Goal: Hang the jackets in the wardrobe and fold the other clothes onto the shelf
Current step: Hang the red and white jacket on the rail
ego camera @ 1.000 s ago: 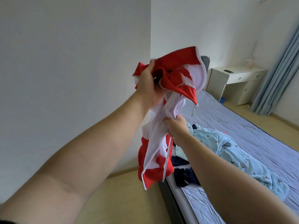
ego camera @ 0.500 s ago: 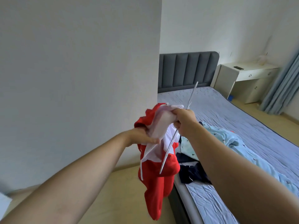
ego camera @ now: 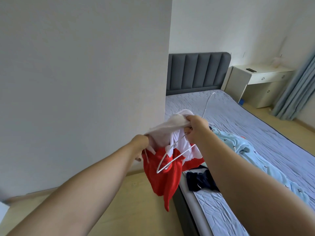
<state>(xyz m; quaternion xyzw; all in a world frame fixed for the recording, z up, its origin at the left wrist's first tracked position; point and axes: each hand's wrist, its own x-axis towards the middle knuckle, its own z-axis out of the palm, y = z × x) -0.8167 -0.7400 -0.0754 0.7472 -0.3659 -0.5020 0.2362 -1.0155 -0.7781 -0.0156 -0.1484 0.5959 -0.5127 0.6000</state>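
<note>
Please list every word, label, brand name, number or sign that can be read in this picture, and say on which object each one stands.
There are none that can be read.
The red and white jacket held in the left hand and right hand: no print or label shows.
The dark blue garment on the bed: a small pale mark, too small to read.
The light blue garment: small dark shapes only, a pattern, not letters.
</note>
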